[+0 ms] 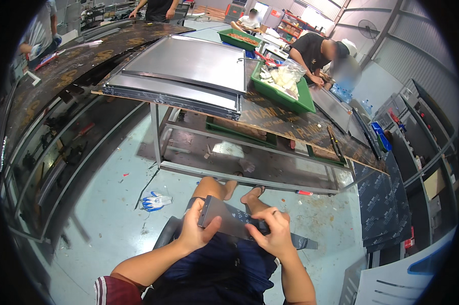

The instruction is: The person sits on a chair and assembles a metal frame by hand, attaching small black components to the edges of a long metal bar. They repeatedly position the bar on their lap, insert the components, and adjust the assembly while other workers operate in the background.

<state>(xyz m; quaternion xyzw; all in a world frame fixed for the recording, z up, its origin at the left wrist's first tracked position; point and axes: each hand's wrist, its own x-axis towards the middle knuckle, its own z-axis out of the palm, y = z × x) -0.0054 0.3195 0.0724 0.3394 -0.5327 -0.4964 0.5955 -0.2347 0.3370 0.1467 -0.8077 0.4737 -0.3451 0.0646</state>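
Observation:
A long flat grey metal profile [225, 216] lies across my lap, tilted, with its narrow end face up at the left. My left hand [195, 227] grips that end, thumb along the near edge. Dark printed protective film [243, 215] covers part of the profile's right side. My right hand [273, 231] is closed there, fingers curled over a bunched dark piece of the film and thumb against the near edge. Past my right hand, a dark printed end [304, 242] sticks out; whether it is film or profile I cannot tell.
Ahead stands a workbench [270, 116] bearing framed metal panels [188, 61], a green tray [277, 99] of white parts and pliers [334, 142]. A glove [157, 201] lies on the floor. Dark sheets [384, 208] lean at right. A person [311, 53] works across the bench.

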